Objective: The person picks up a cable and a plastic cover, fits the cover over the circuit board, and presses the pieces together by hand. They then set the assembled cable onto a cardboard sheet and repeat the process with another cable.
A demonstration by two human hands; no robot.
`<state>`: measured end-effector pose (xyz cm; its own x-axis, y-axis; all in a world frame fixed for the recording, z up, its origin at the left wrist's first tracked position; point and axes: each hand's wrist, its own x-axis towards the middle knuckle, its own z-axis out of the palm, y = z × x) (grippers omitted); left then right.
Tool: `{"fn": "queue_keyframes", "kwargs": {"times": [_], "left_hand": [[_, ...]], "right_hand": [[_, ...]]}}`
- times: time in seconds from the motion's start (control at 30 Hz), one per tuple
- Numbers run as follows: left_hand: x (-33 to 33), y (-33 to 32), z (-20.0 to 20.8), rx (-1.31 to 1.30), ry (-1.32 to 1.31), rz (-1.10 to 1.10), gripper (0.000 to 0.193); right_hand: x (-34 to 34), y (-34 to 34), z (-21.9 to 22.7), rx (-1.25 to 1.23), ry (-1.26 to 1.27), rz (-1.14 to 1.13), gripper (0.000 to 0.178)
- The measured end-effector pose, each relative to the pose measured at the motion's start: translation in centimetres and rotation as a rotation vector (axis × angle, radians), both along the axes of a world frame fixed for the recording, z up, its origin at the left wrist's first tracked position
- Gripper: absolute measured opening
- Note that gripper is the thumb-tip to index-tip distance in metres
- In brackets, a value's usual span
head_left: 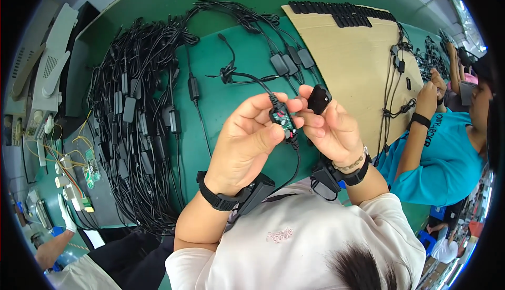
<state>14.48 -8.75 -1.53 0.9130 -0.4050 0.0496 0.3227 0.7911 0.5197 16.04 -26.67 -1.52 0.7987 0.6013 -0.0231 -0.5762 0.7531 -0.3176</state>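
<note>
Above the green worktop (215, 111), a small green circuit board (283, 119) on black cable (274, 99) points eleven to five o'clock, pinched by the left hand (243, 141), fingers bent, from seven; the right hand (339, 140), from four, holds a black plastic shell (319, 99).

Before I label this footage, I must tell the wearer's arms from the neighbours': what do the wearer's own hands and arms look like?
The left hand and right hand are ungloved. Each wrist wears a black strap with a boxy black device; the right also has a chain-like bracelet. The short sleeves are pale.
</note>
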Motion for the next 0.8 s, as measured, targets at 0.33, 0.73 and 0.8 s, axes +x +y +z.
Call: {"fn": "queue_keyframes", "kwargs": {"times": [0.33,0.73,0.8], "left_hand": [[-0.3,-0.8,-0.7,0.025,0.088,-0.026,0.033],[-0.3,-1.1,-1.1,-0.015,0.111,-0.061,0.034],[-0.3,-0.8,-1.0,-0.002,0.138,-0.021,0.036]], "right_hand": [[-1.1,-1.5,0.9,-0.818,-0.394,-0.309,0.042],[-1.7,-1.3,3.2,-0.895,-0.216,-0.103,0.037],[-1.7,-1.0,2.9,-0.868,-0.216,-0.116,0.041]]}}
